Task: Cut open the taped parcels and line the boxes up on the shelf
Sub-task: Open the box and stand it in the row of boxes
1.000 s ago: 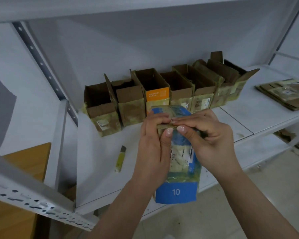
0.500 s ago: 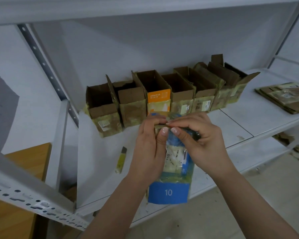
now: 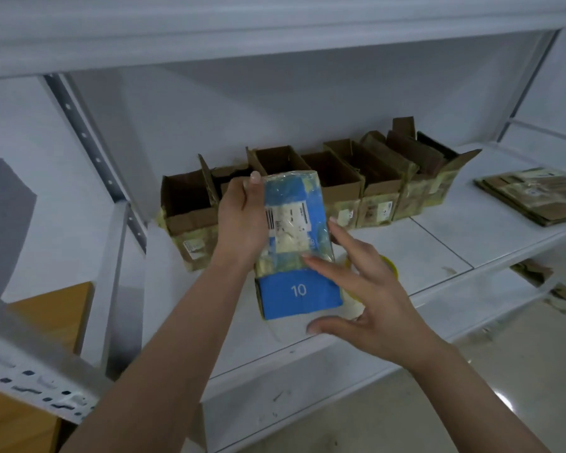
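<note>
My right hand [image 3: 370,289] has let go of the parcel's [image 3: 294,243] top and spreads open against its lower edge, steadying it, while my left hand [image 3: 242,220] grips its side, upright before the boxes [image 3: 373,188]

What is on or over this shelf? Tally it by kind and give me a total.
opened cardboard boxes: 7
blue taped parcel: 1
stack of flattened cardboard: 1
Total: 9
</note>
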`<state>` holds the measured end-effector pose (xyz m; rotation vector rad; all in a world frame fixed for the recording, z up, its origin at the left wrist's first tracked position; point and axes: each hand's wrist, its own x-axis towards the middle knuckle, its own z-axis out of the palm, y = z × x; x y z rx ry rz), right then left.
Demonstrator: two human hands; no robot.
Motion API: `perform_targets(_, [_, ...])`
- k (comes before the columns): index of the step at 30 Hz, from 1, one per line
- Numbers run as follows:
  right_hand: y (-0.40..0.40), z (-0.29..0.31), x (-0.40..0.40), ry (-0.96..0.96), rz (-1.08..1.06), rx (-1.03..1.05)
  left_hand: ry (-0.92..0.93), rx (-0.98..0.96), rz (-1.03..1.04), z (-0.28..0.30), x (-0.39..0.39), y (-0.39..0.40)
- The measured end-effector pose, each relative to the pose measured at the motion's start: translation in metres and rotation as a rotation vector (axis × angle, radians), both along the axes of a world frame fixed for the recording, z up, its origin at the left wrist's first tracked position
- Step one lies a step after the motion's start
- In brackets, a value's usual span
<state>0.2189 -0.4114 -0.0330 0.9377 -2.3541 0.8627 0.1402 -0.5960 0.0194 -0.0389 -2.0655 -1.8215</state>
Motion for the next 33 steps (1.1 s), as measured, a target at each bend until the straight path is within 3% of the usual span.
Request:
perform_targets(3, [0.004,0.000,-0.001,0.004,-0.029,0.054,-0.161,0.086,-0.027,0.004,-0.010,0.005])
perform_targets(8, [0.007,0.003,-0.003,0.149,-0.118,-0.068,-0.345,0.164,-0.120,0.008,-0.012,0.015])
perform_targets(13, [0.014,0.010,-0.008,0.096,-0.308,-0.250,-0.263,0.189,-0.249,0.001,0.004,0.019])
perform_targets(18, [0.025,0.026,-0.019,-0.175,-0.506,-0.338,-0.112,-0.192,-0.313,-0.008,0.033,0.009])
perform_targets(24, [0.056,0.047,-0.033,-0.259,-0.618,-0.329,-0.170,-0.728,-0.473,-0.027,0.051,0.026])
perform_targets(26, [0.070,0.056,-0.034,-0.251,-0.663,-0.361,-0.112,-0.797,-0.449,-0.033,0.051,0.042])
perform_targets(29, [0.093,0.065,-0.033,-0.203,-0.724,-0.427,0.096,-0.815,-0.208,-0.036,0.037,0.067])
perform_targets(33, [0.126,0.065,-0.022,-0.257,-0.753,-0.605,0.169,-0.758,-0.168,-0.025,0.023,0.109])
